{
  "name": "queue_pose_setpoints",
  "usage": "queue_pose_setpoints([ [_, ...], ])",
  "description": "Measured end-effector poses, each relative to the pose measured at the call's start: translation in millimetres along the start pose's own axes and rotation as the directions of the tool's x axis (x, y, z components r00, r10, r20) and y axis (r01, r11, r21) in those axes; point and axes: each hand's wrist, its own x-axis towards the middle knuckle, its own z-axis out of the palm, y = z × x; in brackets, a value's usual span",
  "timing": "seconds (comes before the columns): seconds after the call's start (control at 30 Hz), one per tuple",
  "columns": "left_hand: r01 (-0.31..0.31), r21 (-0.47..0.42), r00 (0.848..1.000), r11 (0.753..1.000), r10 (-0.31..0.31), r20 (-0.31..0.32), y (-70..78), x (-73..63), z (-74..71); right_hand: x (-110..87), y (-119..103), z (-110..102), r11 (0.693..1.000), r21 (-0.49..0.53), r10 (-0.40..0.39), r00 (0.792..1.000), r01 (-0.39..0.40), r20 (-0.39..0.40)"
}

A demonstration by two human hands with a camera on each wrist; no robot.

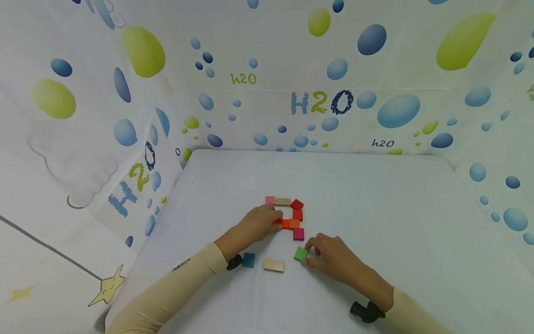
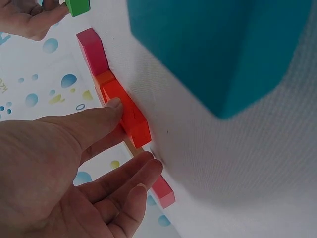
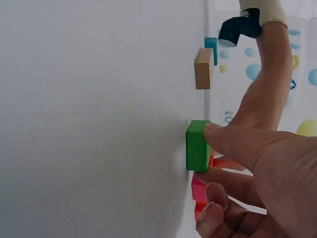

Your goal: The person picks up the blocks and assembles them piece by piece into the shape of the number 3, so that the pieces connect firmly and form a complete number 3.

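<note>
My left hand (image 1: 262, 221) pinches a bright orange block (image 2: 130, 116) at the left end of a short row, thumb on its side and a finger behind. An orange block (image 1: 294, 223) adjoins that row on the right. With thumb and index finger, my right hand (image 1: 333, 256) grips a green block (image 3: 198, 145) low over the cloth. Nearby, in front of the row, lies a crimson block (image 1: 298, 234). Behind are a red block (image 1: 297, 215), another red block (image 1: 297, 204) turned at an angle, a wooden block (image 1: 282, 202) and a pink block (image 1: 270, 200).
Nearer the person, a teal block (image 1: 248, 260) and a second wooden block (image 1: 273, 265) lie apart from the others. White cloth (image 1: 375, 199) covers the table, and a patterned curtain (image 1: 267, 102) hangs behind and at the sides.
</note>
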Motion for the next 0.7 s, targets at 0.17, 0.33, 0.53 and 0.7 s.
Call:
queue_pose_setpoints([
  [0.17,-0.007,0.006,1.0,1.0,0.007,-0.007,-0.9,0.3,0.9,3.7,-1.6,1.1,1.0,-0.02,0.003,0.999,-0.004,-0.038],
  [0.33,-0.008,0.01,1.0,1.0,0.008,-0.01,-1.9,1.7,2.7,5.6,-2.0,3.1,1.0,-0.025,0.015,0.998,-0.017,-0.056],
  [0.53,-0.009,0.004,1.0,1.0,0.009,-0.009,-1.3,1.0,1.1,8.3,-2.4,4.4,0.999,-0.02,0.032,0.997,-0.033,-0.068],
  [0.7,-0.015,0.003,1.0,1.0,0.015,-0.015,-0.5,0.1,-0.3,9.7,-3.6,3.8,0.999,-0.007,0.05,0.996,-0.051,-0.078],
])
